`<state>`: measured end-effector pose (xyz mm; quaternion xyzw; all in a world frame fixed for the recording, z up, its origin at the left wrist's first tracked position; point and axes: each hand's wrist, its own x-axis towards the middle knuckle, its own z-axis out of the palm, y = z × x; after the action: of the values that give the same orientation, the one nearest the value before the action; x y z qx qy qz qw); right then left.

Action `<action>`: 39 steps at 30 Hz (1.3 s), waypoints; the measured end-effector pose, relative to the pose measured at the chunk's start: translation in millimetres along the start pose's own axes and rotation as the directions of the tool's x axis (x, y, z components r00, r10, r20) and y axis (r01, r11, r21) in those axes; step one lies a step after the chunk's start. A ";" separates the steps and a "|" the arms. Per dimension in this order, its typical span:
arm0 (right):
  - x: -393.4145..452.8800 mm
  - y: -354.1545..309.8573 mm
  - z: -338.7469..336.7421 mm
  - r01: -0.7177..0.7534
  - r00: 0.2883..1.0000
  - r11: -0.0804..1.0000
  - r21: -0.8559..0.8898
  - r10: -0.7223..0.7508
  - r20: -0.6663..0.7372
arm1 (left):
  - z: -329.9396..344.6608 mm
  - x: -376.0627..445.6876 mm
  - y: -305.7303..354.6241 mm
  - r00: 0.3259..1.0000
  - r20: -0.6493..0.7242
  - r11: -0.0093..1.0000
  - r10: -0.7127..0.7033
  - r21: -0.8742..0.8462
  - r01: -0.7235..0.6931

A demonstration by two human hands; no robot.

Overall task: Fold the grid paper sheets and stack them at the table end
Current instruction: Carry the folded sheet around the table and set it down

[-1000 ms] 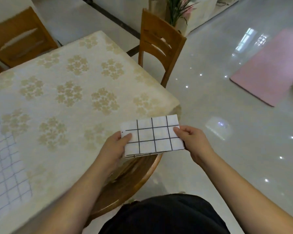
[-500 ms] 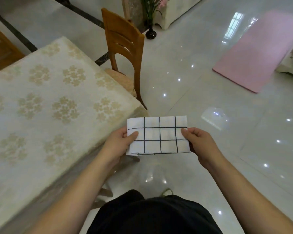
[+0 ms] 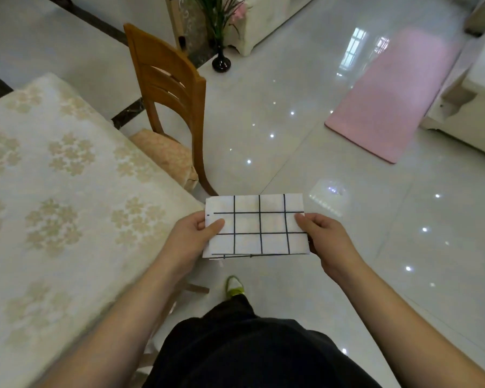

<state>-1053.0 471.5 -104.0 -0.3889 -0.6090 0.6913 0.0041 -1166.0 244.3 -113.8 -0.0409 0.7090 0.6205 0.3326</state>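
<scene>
I hold a folded grid paper sheet (image 3: 259,225), white with black lines, flat in front of me over the floor, just right of the table corner. My left hand (image 3: 192,236) pinches its left edge with the thumb on top. My right hand (image 3: 324,238) pinches its right edge the same way. Several folded layers show along the sheet's near edge. The table (image 3: 67,208), under a cream floral cloth, lies to my left.
A wooden chair (image 3: 170,88) with a cushioned seat stands at the table's far side. A black vase with a plant (image 3: 221,61) sits on the glossy tiled floor behind it. A pink mat (image 3: 387,99) lies at the right, beside white furniture (image 3: 476,102). My foot (image 3: 234,285) is on the floor below the sheet.
I have turned and moved to the right along the table; the table and the unfolded sheet on it slid left out of view. Both hands keep the same grip on the folded sheet.
</scene>
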 end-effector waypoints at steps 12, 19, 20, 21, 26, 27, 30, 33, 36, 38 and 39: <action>91.3 -79.5 23.6 0.034 0.999 0.999 -0.031 -0.034 -0.016 | -7.9 95.6 80.0 0.999 0.001 0.997 0.033 -0.072 -0.033; 167.4 -116.0 21.5 0.035 0.998 0.999 -0.033 -0.033 0.059 | 2.6 160.2 112.3 0.998 -0.059 0.997 -0.004 -0.076 -0.001; 180.2 -122.4 20.4 0.037 0.997 0.999 -0.032 -0.035 0.069 | 5.5 170.4 117.2 0.998 -0.067 0.998 -0.007 -0.066 0.003; 193.6 -128.9 18.3 0.040 0.996 0.999 -0.028 -0.037 0.075 | 10.1 180.0 123.5 0.997 -0.074 0.999 -0.008 -0.053 0.004; 265.6 -166.7 5.8 0.036 0.992 0.999 -0.030 -0.032 0.123 | 35.8 232.9 158.7 0.988 -0.155 1.000 -0.003 -0.006 0.002; 279.9 -174.7 2.6 0.029 0.992 0.999 -0.031 -0.025 0.124 | 42.0 243.1 167.4 0.986 -0.168 1.000 -0.004 0.006 0.005; 318.1 -199.3 -6.4 0.010 0.989 0.999 -0.053 -0.002 0.148 | 58.0 271.7 190.4 0.980 -0.197 0.999 -0.009 0.045 0.018; 352.5 -221.4 -14.4 0.013 0.984 0.997 -0.074 0.001 0.181 | 70.6 299.4 210.3 0.975 -0.220 0.997 -0.016 0.066 0.031; 384.9 -241.1 -15.6 0.006 0.983 0.997 -0.076 0.008 0.182 | 77.7 325.0 226.4 0.973 -0.229 0.998 -0.037 0.038 0.047; 406.0 -253.7 -10.8 -0.002 0.983 0.997 -0.075 0.016 0.183 | 78.6 343.6 236.4 0.970 -0.237 0.999 -0.047 0.000 0.048; 416.1 -259.8 -7.3 -0.001 0.982 0.997 -0.078 0.016 0.188 | 78.3 353.3 241.4 0.969 -0.243 0.999 -0.051 -0.026 0.046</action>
<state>-1460.9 744.1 -105.8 -0.3240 -0.6314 0.7009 -0.0716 -1520.7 495.3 -93.2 -0.1376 0.7370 0.6095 0.2577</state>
